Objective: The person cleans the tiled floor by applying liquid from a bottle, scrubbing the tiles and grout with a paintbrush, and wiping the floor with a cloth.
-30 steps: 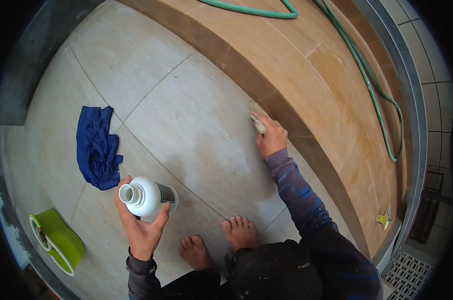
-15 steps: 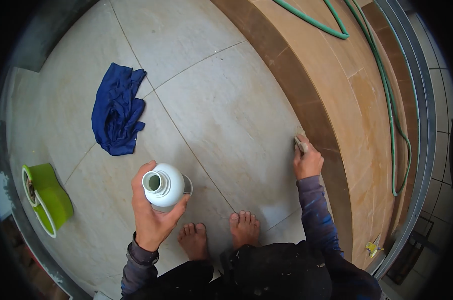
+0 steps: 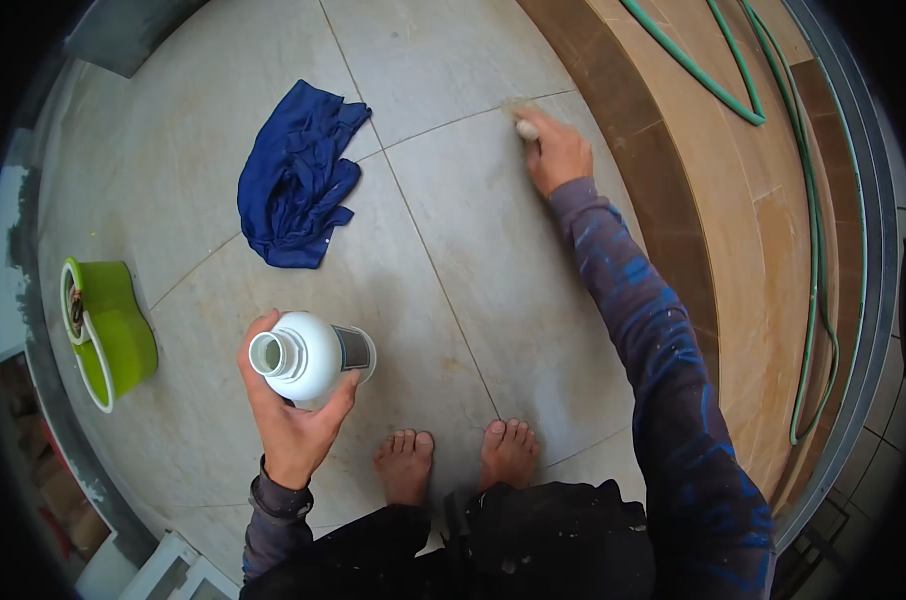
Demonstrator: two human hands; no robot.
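A crumpled blue cloth (image 3: 298, 185) lies well apart from a green bucket (image 3: 123, 325) (a white-rimmed one); a green hose (image 3: 814, 215) runs along the tan tiled step (image 3: 713, 180).

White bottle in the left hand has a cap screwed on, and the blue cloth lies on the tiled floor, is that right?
Not the cap: the head view shows the white bottle uncapped, its mouth open. It is in the left hand, and the blue cloth lies on the tiled floor.

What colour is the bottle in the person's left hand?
The bottle in the left hand is white with a dark label, best seen in the head view.
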